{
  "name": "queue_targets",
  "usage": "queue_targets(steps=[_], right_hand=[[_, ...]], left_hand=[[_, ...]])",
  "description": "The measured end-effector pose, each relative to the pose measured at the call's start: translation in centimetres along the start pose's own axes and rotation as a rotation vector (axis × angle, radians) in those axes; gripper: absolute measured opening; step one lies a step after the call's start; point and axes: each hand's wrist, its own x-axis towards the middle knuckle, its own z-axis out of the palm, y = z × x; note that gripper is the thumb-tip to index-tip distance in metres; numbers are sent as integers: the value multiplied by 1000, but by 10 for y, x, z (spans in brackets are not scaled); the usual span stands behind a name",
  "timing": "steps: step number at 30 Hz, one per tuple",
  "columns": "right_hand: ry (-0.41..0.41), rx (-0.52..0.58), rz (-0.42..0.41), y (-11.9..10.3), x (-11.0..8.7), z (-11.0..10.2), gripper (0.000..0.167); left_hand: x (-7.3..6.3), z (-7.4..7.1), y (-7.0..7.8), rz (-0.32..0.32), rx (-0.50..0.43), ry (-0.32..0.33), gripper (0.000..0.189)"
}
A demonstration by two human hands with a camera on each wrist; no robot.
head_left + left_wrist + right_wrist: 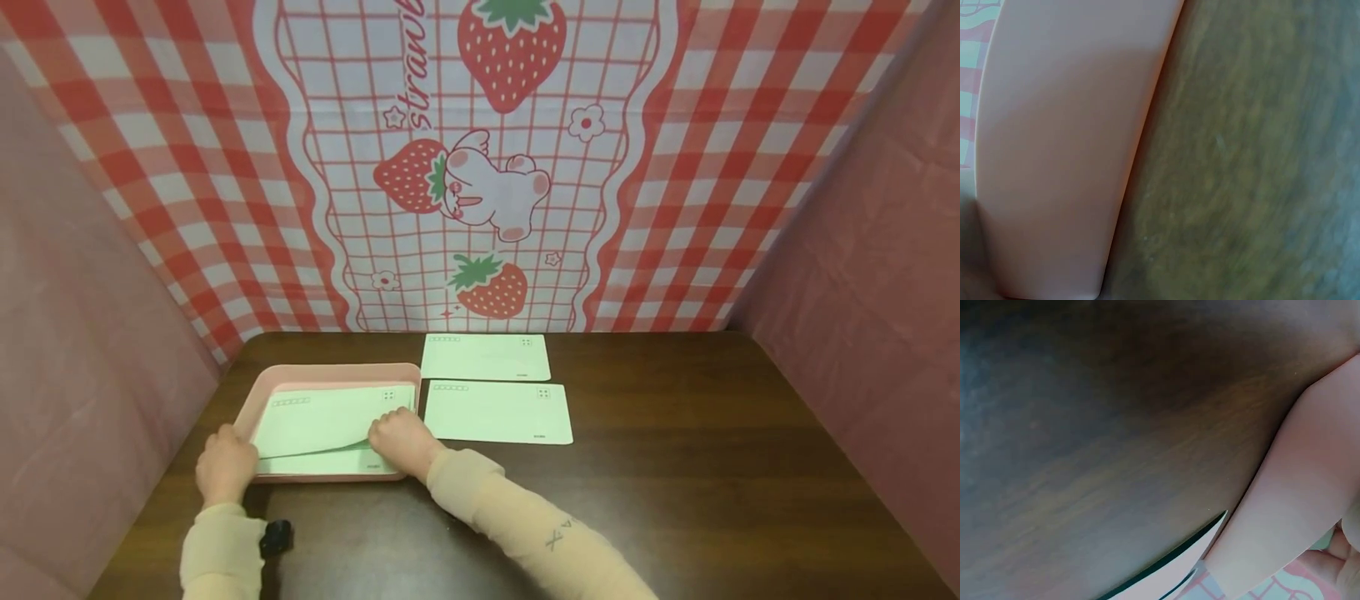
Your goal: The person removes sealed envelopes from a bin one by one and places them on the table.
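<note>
A pink tray [330,373] lies on the table at the left, with white envelopes stacked inside. My left hand [227,465] grips the tray's left front corner. With curled fingers, my right hand [405,442] pinches the right side of the top envelope [322,423]. The front edge of that envelope is raised, so another envelope [322,464] shows beneath it. In the left wrist view the tray's outer wall [1072,162] fills the left part. In the right wrist view, part of my right hand [1335,562] appears beyond the tray wall [1297,469].
Two more envelopes lie flat right of the tray, one at the back [487,358] and one in front of it [498,412]. The brown wooden table [675,467] ends at a strawberry-print cloth [495,167] behind. Pink cloth [885,250] hangs on both sides.
</note>
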Motion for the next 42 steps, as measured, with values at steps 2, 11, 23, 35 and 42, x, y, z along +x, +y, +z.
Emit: queue_targets(steps=[2,11,23,35,42], right_hand=[[47,-12,3,1,-2,1,16],[215,-119,-23,20,-12,1,25],[358,-145,-62,53,-33,13,18],[455,-89,-93,64,-60,25,20],[487,-69,-70,78,-75,35,12]], left_hand=[[0,-1,1,-1,2,-4,40],[-2,-2,3,-22,3,-11,38],[-2,-3,4,17,13,7,38],[-7,-2,0,16,14,9,37],[-4,-1,1,25,-3,12,38]])
